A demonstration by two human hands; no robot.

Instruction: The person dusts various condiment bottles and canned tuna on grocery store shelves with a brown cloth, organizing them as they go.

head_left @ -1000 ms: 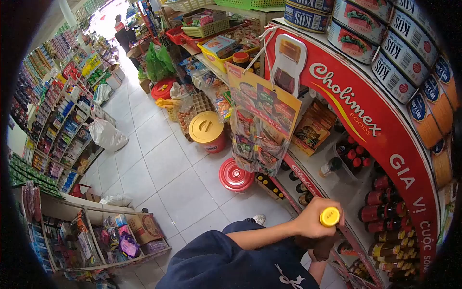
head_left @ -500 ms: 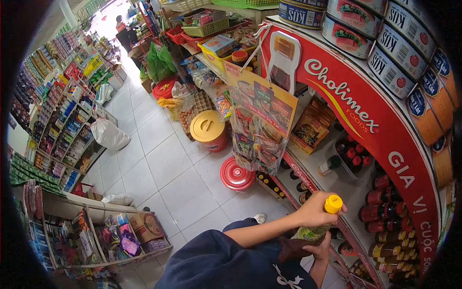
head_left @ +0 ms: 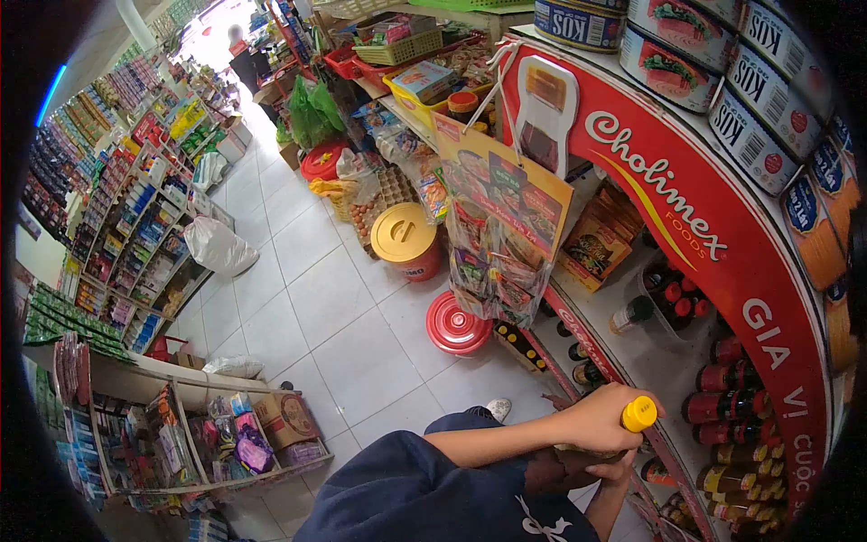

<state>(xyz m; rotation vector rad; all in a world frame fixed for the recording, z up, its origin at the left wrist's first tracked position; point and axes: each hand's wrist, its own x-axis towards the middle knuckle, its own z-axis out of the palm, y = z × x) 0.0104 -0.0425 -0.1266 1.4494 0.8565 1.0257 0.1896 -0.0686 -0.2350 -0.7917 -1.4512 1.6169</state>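
My left hand point(head_left: 603, 417) is wrapped round the neck of a bottle just below its yellow cap point(head_left: 638, 414). The cap points up toward the camera, and the hand hides most of the bottle's body. My right hand point(head_left: 616, 471) is right beneath the left one, closed about the lower part of the bottle, with its fingers partly hidden. Both hands are in front of my dark blue shirt point(head_left: 406, 492), beside the red-edged shelf point(head_left: 589, 341).
Cans point(head_left: 754, 135) stand above the red shelf sign point(head_left: 650, 194). Sauce bottles point(head_left: 731, 406) lie on the right shelf. A red lidded bucket point(head_left: 458, 322) and a gold-lidded one point(head_left: 404, 232) stand on the tiled floor point(head_left: 339, 312). Stocked shelves point(head_left: 135, 226) line the left; a person point(head_left: 246, 65) is far back.
The bottle has turned more upright, so its green label no longer shows and its cap faces the camera. Both hands have moved slightly down and right in view. The whole scene has shifted slightly right.
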